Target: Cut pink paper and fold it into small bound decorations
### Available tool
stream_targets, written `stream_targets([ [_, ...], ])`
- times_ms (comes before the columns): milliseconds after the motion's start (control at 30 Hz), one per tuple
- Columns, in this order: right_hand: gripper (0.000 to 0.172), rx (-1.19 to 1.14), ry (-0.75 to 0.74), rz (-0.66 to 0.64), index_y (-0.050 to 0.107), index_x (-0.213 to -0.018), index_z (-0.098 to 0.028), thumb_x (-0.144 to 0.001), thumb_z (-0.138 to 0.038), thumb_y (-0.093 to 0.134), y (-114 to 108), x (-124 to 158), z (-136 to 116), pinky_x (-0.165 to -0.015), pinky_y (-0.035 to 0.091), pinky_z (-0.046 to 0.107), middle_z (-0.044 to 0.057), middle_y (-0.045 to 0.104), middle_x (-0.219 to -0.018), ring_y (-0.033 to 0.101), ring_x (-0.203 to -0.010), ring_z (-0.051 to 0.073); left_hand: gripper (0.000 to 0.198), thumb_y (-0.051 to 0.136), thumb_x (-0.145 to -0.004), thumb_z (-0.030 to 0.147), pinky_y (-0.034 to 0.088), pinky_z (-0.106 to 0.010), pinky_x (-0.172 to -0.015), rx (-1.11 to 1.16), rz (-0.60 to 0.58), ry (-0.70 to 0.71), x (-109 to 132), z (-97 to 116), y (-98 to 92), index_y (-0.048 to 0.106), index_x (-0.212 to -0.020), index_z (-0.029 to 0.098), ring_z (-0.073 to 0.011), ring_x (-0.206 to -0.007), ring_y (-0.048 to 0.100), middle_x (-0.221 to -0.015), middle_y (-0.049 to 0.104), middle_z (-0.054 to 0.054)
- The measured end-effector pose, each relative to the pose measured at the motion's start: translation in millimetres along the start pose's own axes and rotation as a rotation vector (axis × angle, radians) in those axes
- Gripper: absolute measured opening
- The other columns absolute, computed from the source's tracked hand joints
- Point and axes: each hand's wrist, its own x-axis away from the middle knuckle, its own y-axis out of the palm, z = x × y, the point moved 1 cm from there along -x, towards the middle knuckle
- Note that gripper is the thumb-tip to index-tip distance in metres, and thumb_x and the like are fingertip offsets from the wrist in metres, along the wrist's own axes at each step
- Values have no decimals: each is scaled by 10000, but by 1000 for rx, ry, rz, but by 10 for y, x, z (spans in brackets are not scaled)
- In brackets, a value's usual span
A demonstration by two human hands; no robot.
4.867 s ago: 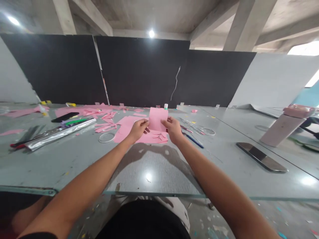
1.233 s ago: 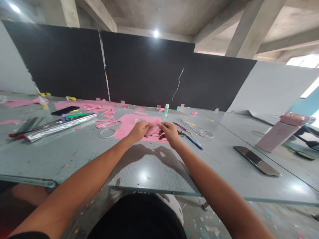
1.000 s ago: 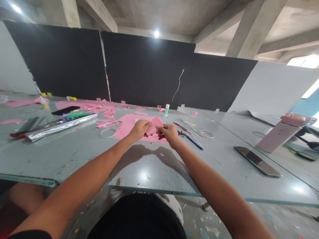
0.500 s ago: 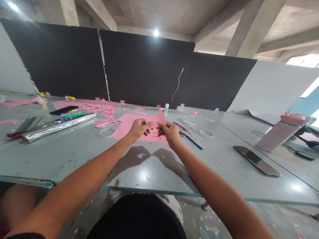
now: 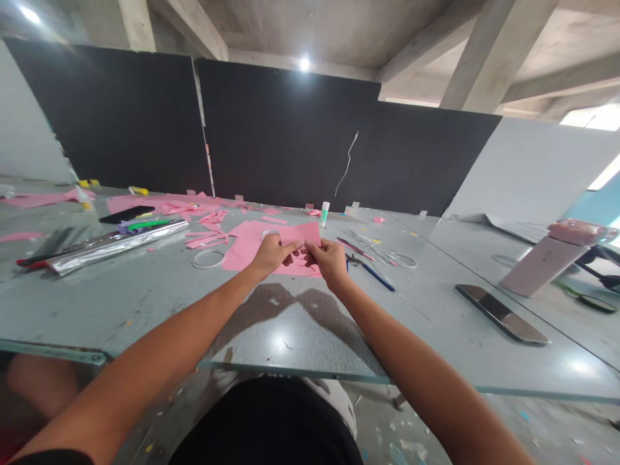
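Note:
My left hand (image 5: 272, 254) and my right hand (image 5: 330, 259) meet over the pink paper on the table, thumbs and fingertips pinched close together. Between them they grip a piece of pink paper (image 5: 306, 231), whose upper part rises behind my fingers. Other pink sheets (image 5: 247, 240) lie beneath and behind my hands. Small cut bits under my fingers are partly hidden. Just behind stands a glue stick (image 5: 324, 213) with a white cap. Blue-handled pliers (image 5: 374, 272) lie to the right of my right hand, and a white ring (image 5: 208, 259) lies left of my left hand.
Thin wires (image 5: 387, 250) lie to the right, with a dark phone (image 5: 501, 314) and a pink bottle (image 5: 537, 266) farther over. On the left are a silver foil roll (image 5: 116, 247), pink scraps (image 5: 213, 223) and a black phone (image 5: 126, 214). A black panel (image 5: 285, 135) closes off the back.
My fingertips have drawn closer together over the pink paper, the left thumb reaching nearer the right hand. The held paper shifts slightly; the other things stay put.

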Motion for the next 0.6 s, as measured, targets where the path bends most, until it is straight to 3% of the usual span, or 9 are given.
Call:
stream_targets([
  [200,361,-45,27,-9,588,-598,-148,-554,-465,753,11,7,-4,-428,496,238,43,667,-609,518,-434,85,398,664,-695,487,393,-214,-457,-112,55,40,-16,-21,-18,585,-542,128,-100,-407,509,-415,540,-12],
  [600,369,-23,81,-42,592,-611,-148,-561,-470,766,4,16,-31,-435,506,240,60,685,-648,555,-470,102,404,631,-728,487,393,-216,-476,-190,35,79,-22,-17,-53,603,-538,131,-107,-428,517,-426,553,-19],
])
